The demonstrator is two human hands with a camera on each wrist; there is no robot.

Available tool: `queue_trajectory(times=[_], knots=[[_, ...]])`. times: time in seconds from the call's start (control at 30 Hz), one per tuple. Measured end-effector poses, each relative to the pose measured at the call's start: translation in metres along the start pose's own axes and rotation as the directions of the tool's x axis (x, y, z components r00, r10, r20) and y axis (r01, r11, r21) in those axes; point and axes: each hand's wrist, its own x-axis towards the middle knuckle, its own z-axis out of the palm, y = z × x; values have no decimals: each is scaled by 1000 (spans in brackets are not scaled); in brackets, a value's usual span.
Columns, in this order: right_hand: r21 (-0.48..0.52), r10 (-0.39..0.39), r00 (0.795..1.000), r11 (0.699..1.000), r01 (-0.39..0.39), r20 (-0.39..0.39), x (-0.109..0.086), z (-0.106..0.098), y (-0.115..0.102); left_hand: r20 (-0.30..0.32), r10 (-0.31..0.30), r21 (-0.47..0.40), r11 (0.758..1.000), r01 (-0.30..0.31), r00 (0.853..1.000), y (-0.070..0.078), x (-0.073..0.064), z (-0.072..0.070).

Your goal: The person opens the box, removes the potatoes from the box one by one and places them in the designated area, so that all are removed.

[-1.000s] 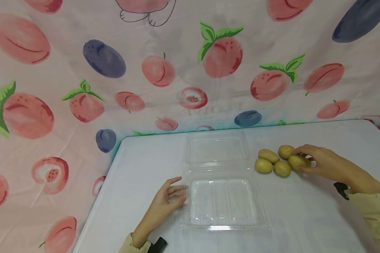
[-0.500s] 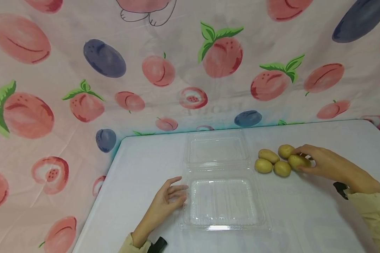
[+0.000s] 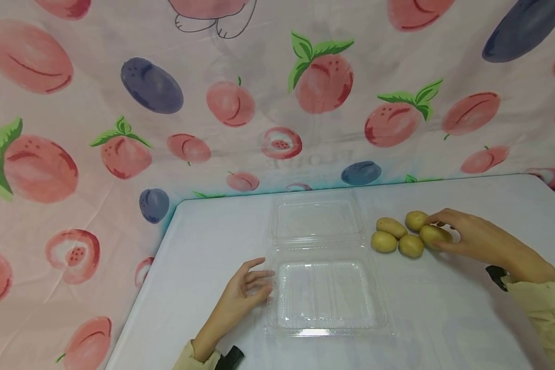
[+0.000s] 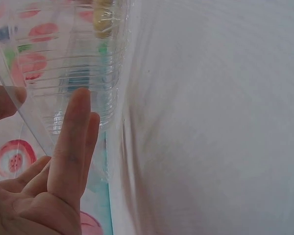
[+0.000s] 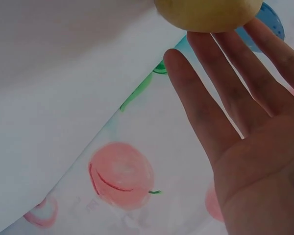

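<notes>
My right hand [image 3: 469, 234] spans a yellow-skinned potato [image 3: 433, 237], thumb on its near side and fingers over its far side. In the right wrist view this potato [image 5: 208, 13] sits against the fingertips. It lies at the right end of a cluster with several others, among them a longer potato [image 3: 391, 227]. My left hand [image 3: 240, 290] rests at the left edge of a clear plastic clamshell container [image 3: 324, 331], fingers loosely extended. The left wrist view shows extended fingers [image 4: 71, 147] beside the container's ribbed wall [image 4: 73, 73].
The container's lid [image 3: 317, 218] lies folded back toward the wall. A white cloth covers the table [image 3: 213, 236]. Behind it hangs a fruit-printed curtain [image 3: 176, 61]. The potatoes lie to the right of the container.
The right hand has shifted very slightly at the potato, and the view has moved a touch. The left hand and the container have stayed in place.
</notes>
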Motion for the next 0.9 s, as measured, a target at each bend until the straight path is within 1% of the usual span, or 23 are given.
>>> queue_trajectory(times=[0.27, 0.4, 0.53, 0.63, 0.73, 0.83, 0.9], knots=[[-6, 0, 1000, 1000, 0, -13, -1, 0, -5, 3, 1, -6, 1000, -1, 1000, -1, 1, -2], [-14, -7, 1000, 1000, 6, -29, -1, -3, -7, 1, -6, -25, 1000, 6, 1000, -2, 3, -4], [-21, 5, 999, 1000, -6, -32, 0, -5, -11, -7, -6, -40, 999, 5, 1000, -2, 4, -7], [-23, 9, 1000, 1000, -9, -17, 0, -7, -15, -25, 7, -28, 1000, -7, 1000, -2, 4, -10], [-32, -10, 1000, 999, 9, -27, 1, -9, -20, -57, 11, -13, 1000, -12, 998, 0, 4, -13], [-53, -55, 996, 997, 52, -74, 2, -9, -26, -95, 14, -2, 1000, -14, 995, 2, 4, -16], [-64, -83, 992, 995, 77, -99, 1, -10, -30, -109, 23, 11, 1000, -22, 994, 4, 4, -17]])
